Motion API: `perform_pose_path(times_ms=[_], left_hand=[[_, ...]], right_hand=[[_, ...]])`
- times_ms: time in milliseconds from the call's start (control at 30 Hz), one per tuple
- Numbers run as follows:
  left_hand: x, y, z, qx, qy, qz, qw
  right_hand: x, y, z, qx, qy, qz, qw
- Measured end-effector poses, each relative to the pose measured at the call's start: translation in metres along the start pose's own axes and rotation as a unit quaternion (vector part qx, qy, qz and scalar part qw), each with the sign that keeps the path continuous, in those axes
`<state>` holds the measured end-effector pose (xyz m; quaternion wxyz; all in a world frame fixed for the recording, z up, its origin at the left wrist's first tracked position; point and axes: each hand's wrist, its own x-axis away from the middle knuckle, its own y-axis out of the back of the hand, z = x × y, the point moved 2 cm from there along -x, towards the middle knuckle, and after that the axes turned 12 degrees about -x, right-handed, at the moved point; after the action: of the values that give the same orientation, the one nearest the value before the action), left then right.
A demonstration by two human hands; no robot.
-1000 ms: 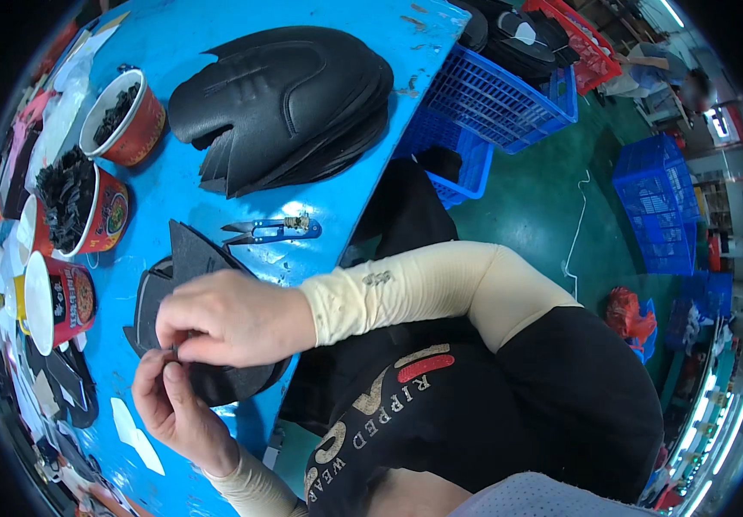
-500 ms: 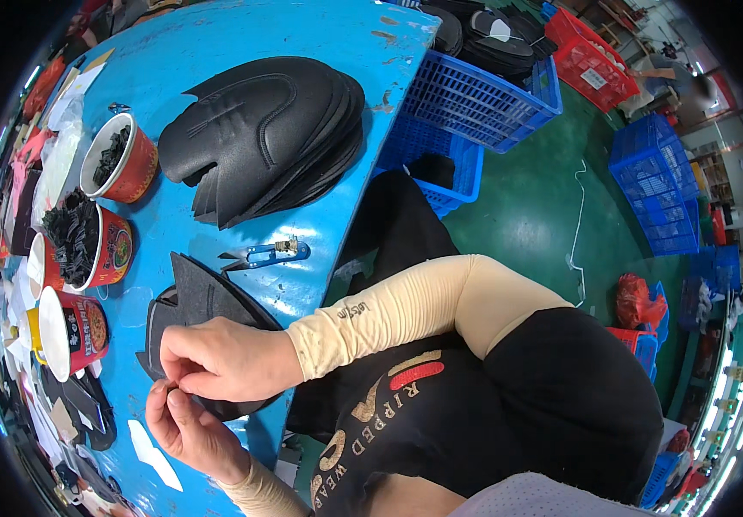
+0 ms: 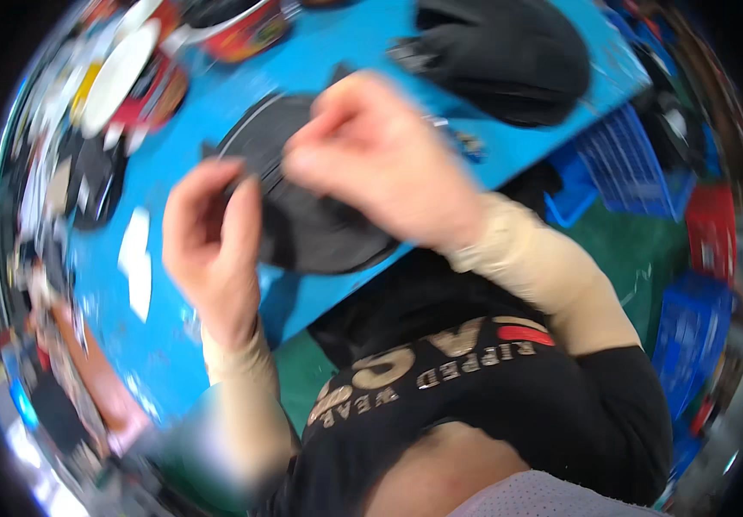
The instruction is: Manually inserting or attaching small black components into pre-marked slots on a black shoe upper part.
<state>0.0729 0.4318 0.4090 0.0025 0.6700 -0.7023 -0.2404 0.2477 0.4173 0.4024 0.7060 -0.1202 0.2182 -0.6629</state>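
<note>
Pretty safely pegged as a workshop tbh. Black cut-out pieces point(image 3: 328, 233) are laid out mid-dial on a blue worktable point(image 3: 100, 276), with a thicker dark pile point(image 3: 509, 60) stacked at 1 o'clock. A blue plastic crate point(image 3: 625, 164) is parked at 2, a red crate point(image 3: 711, 233) at 3, and mixed clutter point(image 3: 61, 181) is strewn around 9 to 10.
</note>
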Motion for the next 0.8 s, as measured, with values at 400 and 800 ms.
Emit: perform_pose_path(times_ms=[400,800], left_hand=[[0.0,0.021,-0.012,-0.377,-0.134,0.173,0.9],[0.001,0.013,-0.013,-0.353,-0.143,0.152,0.912]], right_hand=[[-0.016,0.014,0.011,0.417,0.115,0.183,0.883],[-0.018,-0.003,0.012,0.515,0.148,0.244,0.808]])
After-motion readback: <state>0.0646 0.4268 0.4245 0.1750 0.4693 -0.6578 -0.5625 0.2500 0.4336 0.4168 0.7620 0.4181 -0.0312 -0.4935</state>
